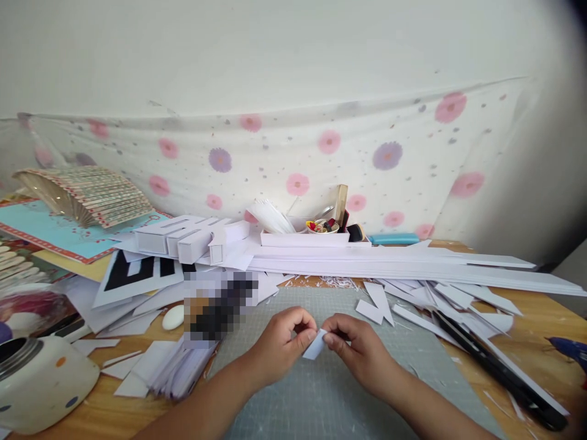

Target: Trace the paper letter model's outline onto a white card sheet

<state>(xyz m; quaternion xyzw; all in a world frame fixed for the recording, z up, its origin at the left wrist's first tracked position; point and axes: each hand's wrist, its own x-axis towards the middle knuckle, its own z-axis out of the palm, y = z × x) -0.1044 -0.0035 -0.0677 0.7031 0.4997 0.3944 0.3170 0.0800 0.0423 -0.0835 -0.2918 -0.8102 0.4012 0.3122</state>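
Paper piece (316, 344): being pinched above the cutting mat (330, 391), left hand (279, 342) and right hand (355, 345) both gripping it by the fingertips. Risk: uneven pinching could be creasing it crooked; ruler (499, 370) lying near.

Two bare forearms were seen, ending in the left hand (277, 347) and the right hand (358, 349). No sleeves, rings, watch or gloves were worn; fingernails were kept short and unpainted.

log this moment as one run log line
left hand: pinching small white paper piece | right hand: pinching same piece | over: grey cutting mat | nearby: long black ruler
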